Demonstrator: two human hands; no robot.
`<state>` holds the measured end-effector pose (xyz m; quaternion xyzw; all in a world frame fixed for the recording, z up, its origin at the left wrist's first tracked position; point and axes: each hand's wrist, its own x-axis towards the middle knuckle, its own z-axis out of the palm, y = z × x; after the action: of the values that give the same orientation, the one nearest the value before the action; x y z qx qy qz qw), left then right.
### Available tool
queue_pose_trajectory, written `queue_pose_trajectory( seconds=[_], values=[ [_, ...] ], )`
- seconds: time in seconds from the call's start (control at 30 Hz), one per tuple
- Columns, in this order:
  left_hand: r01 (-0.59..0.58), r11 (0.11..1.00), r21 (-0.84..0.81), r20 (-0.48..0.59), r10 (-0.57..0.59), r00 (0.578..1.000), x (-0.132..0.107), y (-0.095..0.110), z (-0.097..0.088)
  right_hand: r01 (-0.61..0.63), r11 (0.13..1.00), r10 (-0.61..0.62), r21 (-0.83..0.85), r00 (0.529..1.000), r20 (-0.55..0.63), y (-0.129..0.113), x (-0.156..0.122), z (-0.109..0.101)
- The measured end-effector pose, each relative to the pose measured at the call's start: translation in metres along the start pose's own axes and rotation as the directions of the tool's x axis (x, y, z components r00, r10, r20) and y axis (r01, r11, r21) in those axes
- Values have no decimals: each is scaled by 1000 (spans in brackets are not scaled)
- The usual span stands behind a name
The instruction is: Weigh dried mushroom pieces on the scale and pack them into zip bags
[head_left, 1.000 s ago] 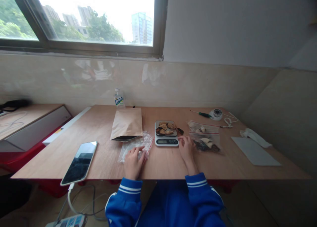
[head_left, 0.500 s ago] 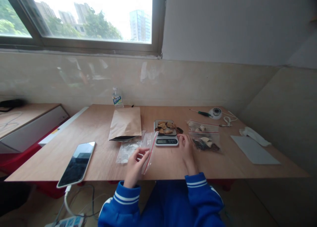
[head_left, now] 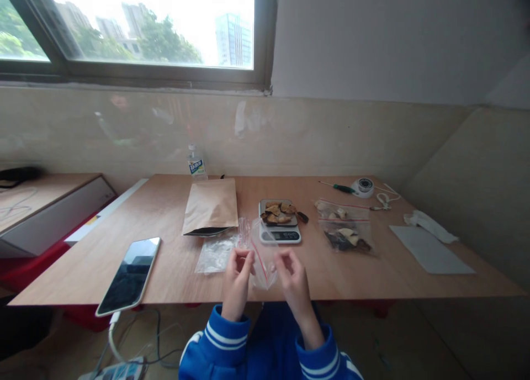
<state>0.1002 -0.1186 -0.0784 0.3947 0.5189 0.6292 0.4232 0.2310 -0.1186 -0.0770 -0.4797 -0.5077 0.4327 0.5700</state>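
My left hand (head_left: 237, 278) pinches the left side of a clear zip bag (head_left: 261, 275) with a red strip, held near the table's front edge. On the bag's right side my right hand (head_left: 293, 276) has thumb and fingers closed at its edge. Just behind the bag is a digital kitchen scale (head_left: 292, 236), its front partly covered by the plastic. Brown dried pieces (head_left: 278, 212) are heaped on its plate, and a dark one sticks out at the right. More clear plastic bags (head_left: 216, 253) lie flat by my left hand.
A brown paper pouch (head_left: 212, 206) lies left of the scale, with a bottle (head_left: 196, 163) behind it. Filled zip bags (head_left: 346, 231) lie to the right. Farther out are a screwdriver (head_left: 343, 189), a white camera (head_left: 362, 188), a white sheet (head_left: 430, 252) and a phone (head_left: 129, 275).
My right hand has left the scale's right side and come over to the zip bag. My left hand has moved slightly right with the bag, which now spreads between both hands.
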Motion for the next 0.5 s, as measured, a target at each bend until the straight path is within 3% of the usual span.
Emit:
queue_pose_trajectory(
  seconds=[0.1, 0.2, 0.33, 0.5],
  values=[
    [26, 997, -72, -107, -34, 994, 7, -2, -11, -35, 998, 44, 56, 986, -162, 7, 4, -18],
    [25, 995, -99, -51, -30, 998, 7, 2, -14, -39, 997, 48, 61, 987, -156, 8, 3, -25],
    [41, 995, -96, 100, -31, 994, 1, 13, -10, -20, 999, 24, 50, 997, -77, 2, 6, -21],
    [112, 994, -13, 333, -101, 937, 0, 18, -12, -9, 1000, 8, -8, 996, -87, -1, 14, -21]
  ],
)
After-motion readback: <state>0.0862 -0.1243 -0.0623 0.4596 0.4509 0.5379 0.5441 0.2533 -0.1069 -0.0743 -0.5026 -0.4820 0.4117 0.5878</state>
